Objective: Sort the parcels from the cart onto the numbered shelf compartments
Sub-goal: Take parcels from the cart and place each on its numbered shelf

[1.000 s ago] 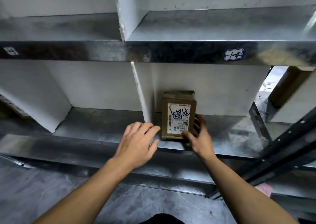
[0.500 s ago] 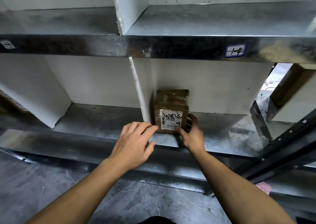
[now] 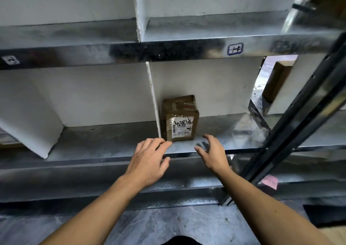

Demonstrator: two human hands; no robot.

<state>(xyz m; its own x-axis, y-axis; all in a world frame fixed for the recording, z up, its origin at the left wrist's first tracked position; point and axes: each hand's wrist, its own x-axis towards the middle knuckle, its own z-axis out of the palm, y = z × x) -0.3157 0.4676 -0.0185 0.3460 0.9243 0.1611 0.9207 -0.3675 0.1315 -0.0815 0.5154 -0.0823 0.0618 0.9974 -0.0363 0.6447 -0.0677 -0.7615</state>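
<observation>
On the shelf (image 3: 215,130), a parcel (image 3: 180,118).

One wide-angle camera, worn on the person's head, faces forward and down at a metal shelf (image 3: 104,142) from close in front of it and above its deck. The frame spans the upper tier (image 3: 74,33) above the shelf and the grey floor (image 3: 149,224) below its front edge.

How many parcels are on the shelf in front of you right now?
1: a brown parcel standing beside the white divider. Cardboard beyond the shelf at right may be another.
</observation>
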